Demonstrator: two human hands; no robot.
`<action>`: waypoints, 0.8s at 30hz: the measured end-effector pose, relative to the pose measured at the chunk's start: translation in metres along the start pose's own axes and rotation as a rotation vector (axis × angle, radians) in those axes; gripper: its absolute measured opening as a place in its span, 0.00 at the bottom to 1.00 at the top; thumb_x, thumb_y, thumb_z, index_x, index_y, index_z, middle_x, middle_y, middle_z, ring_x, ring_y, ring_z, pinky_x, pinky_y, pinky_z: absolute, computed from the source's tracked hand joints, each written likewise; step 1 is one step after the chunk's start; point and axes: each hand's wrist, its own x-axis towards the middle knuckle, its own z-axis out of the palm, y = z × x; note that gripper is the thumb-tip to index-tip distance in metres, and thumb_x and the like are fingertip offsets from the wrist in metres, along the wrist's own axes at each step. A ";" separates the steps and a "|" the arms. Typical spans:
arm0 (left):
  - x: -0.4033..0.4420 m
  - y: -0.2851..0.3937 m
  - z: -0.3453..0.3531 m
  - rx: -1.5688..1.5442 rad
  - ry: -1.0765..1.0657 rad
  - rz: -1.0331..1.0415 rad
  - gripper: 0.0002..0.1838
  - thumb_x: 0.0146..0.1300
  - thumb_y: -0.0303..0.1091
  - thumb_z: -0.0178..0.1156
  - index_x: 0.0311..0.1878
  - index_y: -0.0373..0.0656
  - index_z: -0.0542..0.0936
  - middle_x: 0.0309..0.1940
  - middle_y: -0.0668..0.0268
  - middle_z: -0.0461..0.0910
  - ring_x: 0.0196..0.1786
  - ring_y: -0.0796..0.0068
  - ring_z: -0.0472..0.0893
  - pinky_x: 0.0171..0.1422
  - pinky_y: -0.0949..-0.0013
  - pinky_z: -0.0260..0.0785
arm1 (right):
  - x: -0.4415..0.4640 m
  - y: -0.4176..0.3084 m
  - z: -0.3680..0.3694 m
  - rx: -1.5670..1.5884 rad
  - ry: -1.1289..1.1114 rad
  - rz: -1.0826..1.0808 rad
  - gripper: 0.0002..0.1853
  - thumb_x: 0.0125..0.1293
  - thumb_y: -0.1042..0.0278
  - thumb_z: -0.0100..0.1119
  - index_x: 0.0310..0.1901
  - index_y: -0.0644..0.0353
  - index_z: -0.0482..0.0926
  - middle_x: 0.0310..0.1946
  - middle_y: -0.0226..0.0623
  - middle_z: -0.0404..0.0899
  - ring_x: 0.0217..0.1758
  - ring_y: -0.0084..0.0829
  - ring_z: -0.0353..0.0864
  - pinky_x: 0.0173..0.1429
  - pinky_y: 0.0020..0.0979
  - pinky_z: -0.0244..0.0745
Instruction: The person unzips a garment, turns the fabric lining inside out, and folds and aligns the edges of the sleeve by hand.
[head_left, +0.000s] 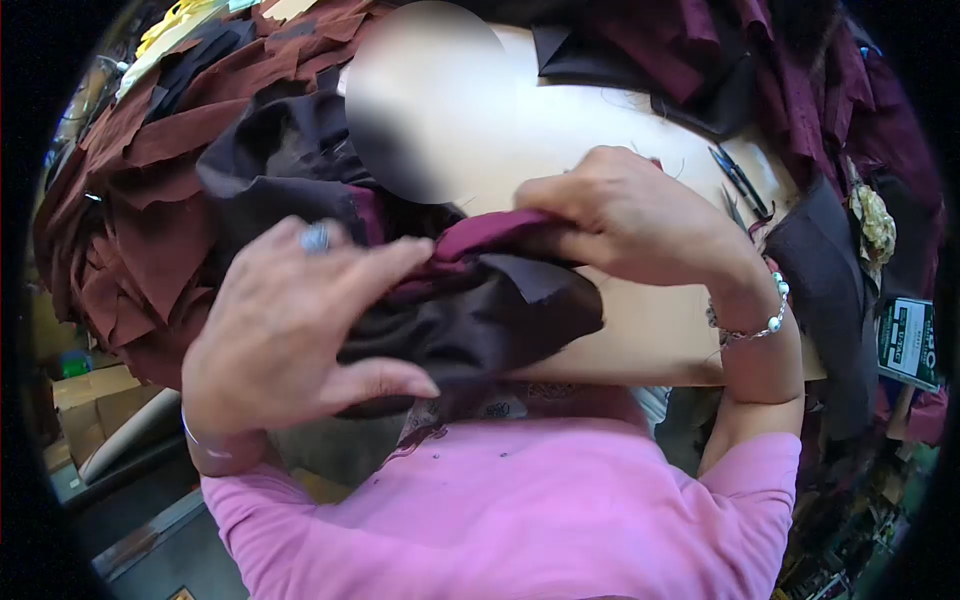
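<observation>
Dark cloth (460,325) with a maroon strip (490,232) lies bunched at the table's near edge. My right hand (610,210), a beaded bracelet on its wrist, is closed on the right end of the maroon strip. Over the left part of the cloth is my left hand (290,320), with a ring; its thumb and forefinger are spread apart and nothing shows between them. The left forefinger tip meets or overlaps the maroon strip. Blur hides part of the left fingers.
A pale table (650,330) bears small black thread snips (740,180) at the right. Brown cloth pieces (130,220) are heaped at the left. Dark and maroon cloth (690,50) lies at the back right. A green-and-white box (907,343) stands at the far right.
</observation>
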 end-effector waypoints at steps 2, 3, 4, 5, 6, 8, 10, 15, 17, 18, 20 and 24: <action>0.024 -0.008 0.004 -0.290 0.221 -0.002 0.38 0.45 0.56 0.62 0.54 0.37 0.70 0.40 0.57 0.77 0.42 0.59 0.76 0.52 0.65 0.64 | 0.008 -0.014 0.008 -0.029 0.010 -0.045 0.06 0.51 0.69 0.53 0.28 0.62 0.76 0.22 0.47 0.75 0.31 0.47 0.76 0.35 0.43 0.70; 0.038 -0.008 0.008 -0.379 0.329 -0.034 0.35 0.48 0.51 0.64 0.54 0.36 0.70 0.41 0.58 0.77 0.45 0.61 0.76 0.55 0.65 0.63 | 0.008 -0.019 0.009 -0.049 0.016 -0.068 0.06 0.50 0.69 0.53 0.28 0.62 0.76 0.23 0.47 0.76 0.32 0.47 0.76 0.35 0.43 0.70; 0.052 -0.009 0.025 -0.640 0.259 0.047 0.32 0.49 0.44 0.65 0.54 0.37 0.69 0.42 0.58 0.76 0.45 0.65 0.75 0.54 0.67 0.63 | 0.004 -0.022 0.005 -0.063 0.101 -0.112 0.08 0.51 0.67 0.54 0.30 0.62 0.77 0.24 0.47 0.77 0.32 0.47 0.77 0.36 0.43 0.70; 0.064 -0.011 0.045 -0.903 0.182 0.131 0.29 0.50 0.38 0.65 0.54 0.37 0.68 0.43 0.59 0.76 0.45 0.69 0.75 0.53 0.69 0.64 | 0.001 -0.018 0.004 -0.069 0.084 -0.086 0.07 0.51 0.68 0.55 0.29 0.63 0.75 0.22 0.47 0.75 0.30 0.48 0.76 0.33 0.42 0.68; 0.071 -0.010 0.053 -1.007 0.086 0.101 0.29 0.51 0.32 0.65 0.56 0.37 0.67 0.44 0.60 0.75 0.47 0.74 0.73 0.56 0.73 0.62 | -0.002 -0.011 0.002 -0.075 0.067 -0.057 0.08 0.50 0.68 0.57 0.29 0.64 0.74 0.20 0.47 0.73 0.28 0.48 0.74 0.31 0.42 0.67; 0.072 -0.006 0.056 -1.063 -0.061 0.007 0.29 0.50 0.29 0.65 0.56 0.35 0.67 0.45 0.62 0.75 0.47 0.77 0.71 0.56 0.75 0.62 | -0.006 0.016 0.007 -0.019 0.035 -0.074 0.09 0.51 0.69 0.59 0.30 0.65 0.74 0.17 0.46 0.73 0.23 0.44 0.74 0.28 0.37 0.66; 0.074 -0.007 0.065 -1.163 -0.209 -0.056 0.28 0.50 0.27 0.65 0.55 0.33 0.69 0.45 0.66 0.75 0.47 0.81 0.70 0.56 0.77 0.61 | -0.012 0.028 0.006 0.180 -0.101 0.019 0.09 0.52 0.69 0.59 0.31 0.66 0.74 0.16 0.43 0.72 0.20 0.38 0.74 0.29 0.34 0.66; 0.076 -0.019 0.074 -1.304 -0.424 -0.091 0.27 0.50 0.27 0.65 0.54 0.33 0.70 0.40 0.71 0.75 0.42 0.84 0.71 0.52 0.79 0.63 | -0.015 0.044 0.014 0.437 -0.199 0.062 0.09 0.54 0.70 0.58 0.33 0.67 0.74 0.18 0.38 0.72 0.22 0.24 0.70 0.30 0.27 0.65; 0.075 -0.018 0.077 -1.386 -0.352 -0.056 0.22 0.52 0.30 0.64 0.50 0.33 0.72 0.35 0.68 0.76 0.38 0.83 0.71 0.46 0.78 0.64 | -0.015 0.050 0.015 0.497 -0.208 0.068 0.09 0.54 0.71 0.58 0.34 0.67 0.74 0.19 0.38 0.72 0.24 0.23 0.69 0.29 0.27 0.63; 0.075 -0.017 0.079 -1.427 -0.314 -0.036 0.20 0.54 0.32 0.63 0.49 0.32 0.73 0.32 0.66 0.76 0.35 0.83 0.70 0.43 0.78 0.65 | -0.014 0.051 0.017 0.492 -0.215 0.074 0.09 0.55 0.71 0.58 0.34 0.67 0.74 0.19 0.37 0.72 0.23 0.23 0.68 0.29 0.27 0.63; 0.082 -0.009 0.069 -1.136 -0.299 -0.031 0.18 0.56 0.34 0.61 0.46 0.32 0.73 0.29 0.63 0.74 0.34 0.80 0.71 0.40 0.75 0.66 | -0.012 0.046 0.018 0.405 -0.196 0.062 0.09 0.54 0.71 0.59 0.32 0.68 0.74 0.18 0.40 0.72 0.22 0.27 0.69 0.28 0.29 0.63; 0.094 0.003 0.077 -0.913 -0.149 0.032 0.14 0.58 0.35 0.57 0.42 0.33 0.74 0.27 0.51 0.75 0.32 0.63 0.77 0.39 0.66 0.67 | -0.014 0.042 0.017 0.250 -0.115 0.000 0.07 0.50 0.73 0.59 0.28 0.66 0.71 0.19 0.47 0.72 0.21 0.37 0.71 0.28 0.32 0.64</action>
